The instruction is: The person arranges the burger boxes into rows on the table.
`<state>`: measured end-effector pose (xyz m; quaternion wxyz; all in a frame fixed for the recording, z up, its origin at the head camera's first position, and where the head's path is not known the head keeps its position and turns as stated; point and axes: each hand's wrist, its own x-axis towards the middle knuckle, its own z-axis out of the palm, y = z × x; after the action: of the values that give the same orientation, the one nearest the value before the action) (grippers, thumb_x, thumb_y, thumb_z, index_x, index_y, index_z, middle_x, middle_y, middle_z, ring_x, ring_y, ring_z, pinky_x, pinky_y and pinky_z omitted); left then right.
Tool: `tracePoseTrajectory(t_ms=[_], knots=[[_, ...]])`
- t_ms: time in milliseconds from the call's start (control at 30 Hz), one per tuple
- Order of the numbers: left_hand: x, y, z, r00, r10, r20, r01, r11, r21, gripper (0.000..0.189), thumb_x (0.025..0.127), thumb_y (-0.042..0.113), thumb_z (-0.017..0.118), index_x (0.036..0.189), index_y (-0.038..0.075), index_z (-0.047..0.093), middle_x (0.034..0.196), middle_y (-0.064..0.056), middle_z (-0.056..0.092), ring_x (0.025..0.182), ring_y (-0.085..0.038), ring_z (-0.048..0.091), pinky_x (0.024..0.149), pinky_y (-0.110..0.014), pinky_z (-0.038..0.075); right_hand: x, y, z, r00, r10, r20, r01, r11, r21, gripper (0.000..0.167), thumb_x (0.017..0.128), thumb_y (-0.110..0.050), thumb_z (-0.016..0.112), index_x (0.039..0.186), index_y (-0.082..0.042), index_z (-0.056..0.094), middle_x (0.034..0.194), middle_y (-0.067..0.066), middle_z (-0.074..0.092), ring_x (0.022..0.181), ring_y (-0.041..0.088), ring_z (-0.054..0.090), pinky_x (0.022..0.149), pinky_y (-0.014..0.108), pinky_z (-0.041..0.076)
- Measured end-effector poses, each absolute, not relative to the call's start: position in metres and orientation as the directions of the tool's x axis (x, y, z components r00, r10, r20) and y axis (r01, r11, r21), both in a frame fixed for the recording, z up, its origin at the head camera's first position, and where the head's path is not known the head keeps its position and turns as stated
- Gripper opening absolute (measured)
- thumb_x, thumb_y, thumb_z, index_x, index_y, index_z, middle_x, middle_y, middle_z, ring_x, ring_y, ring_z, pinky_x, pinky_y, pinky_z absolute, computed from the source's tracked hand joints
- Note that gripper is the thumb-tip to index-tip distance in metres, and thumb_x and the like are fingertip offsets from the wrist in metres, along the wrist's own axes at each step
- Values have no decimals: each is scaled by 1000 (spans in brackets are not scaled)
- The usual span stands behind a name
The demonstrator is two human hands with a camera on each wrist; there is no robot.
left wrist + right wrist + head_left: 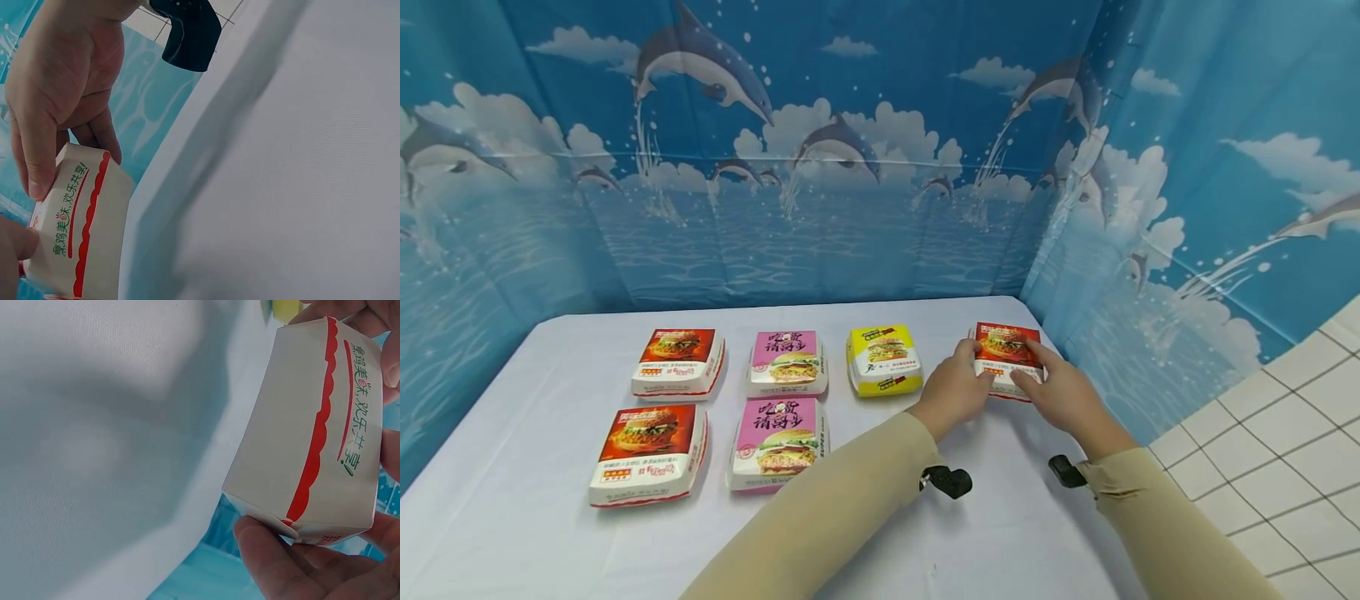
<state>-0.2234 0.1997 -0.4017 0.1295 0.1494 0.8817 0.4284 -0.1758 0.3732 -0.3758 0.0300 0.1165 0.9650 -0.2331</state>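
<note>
Both hands hold a red-and-white burger box (1002,350) near the back right of the table. My left hand (953,387) grips its left side, thumb at the near edge. On the opposite side, my right hand (1063,396) holds it with the thumb on the near side. In the right wrist view, the burger box (312,425) shows its white side with a red scalloped stripe and green writing; the right hand's fingers (265,550) curl under one end. The left wrist view shows the right hand (69,75) at the box's far end.
A yellow burger box (885,360) stands left of the hands. Farther left are two pink boxes, one rear (787,363) and one front (779,443), then two red boxes, rear (677,362) and front (650,454). A dolphin-print curtain (850,233) hangs behind the white table (1000,533).
</note>
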Motion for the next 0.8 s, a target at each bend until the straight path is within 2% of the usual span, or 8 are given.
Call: tracePoseTrajectory(t_ms=[167, 500, 800], knots=[[-219, 195, -398, -924, 373, -89, 169, 604, 778, 59, 105, 44, 62, 159, 35, 39, 144, -2, 64, 104, -15, 60, 90, -33, 55, -170, 371, -375, -978, 195, -71, 206, 873, -441, 86, 104, -51, 61, 168, -9, 22, 158, 37, 41, 100, 40, 59, 65, 33, 51], [-212, 183, -391, -920, 383, -84, 171, 584, 794, 64, 103, 44, 63, 160, 44, 36, 140, -6, 62, 99, -17, 59, 82, -36, 54, -160, 364, -373, -981, 194, -16, 179, 862, -474, 84, 103, -50, 63, 168, -11, 26, 149, 36, 52, 96, 36, 61, 63, 30, 51], [-206, 168, -383, -913, 398, -85, 171, 564, 808, 69, 102, 43, 62, 162, 49, 30, 139, -11, 58, 99, -21, 59, 77, -35, 54, -150, 352, -368, -987, 154, 37, 113, 851, -513, 81, 103, -42, 67, 167, -10, 29, 164, 29, 38, 108, 41, 65, 71, 35, 60]])
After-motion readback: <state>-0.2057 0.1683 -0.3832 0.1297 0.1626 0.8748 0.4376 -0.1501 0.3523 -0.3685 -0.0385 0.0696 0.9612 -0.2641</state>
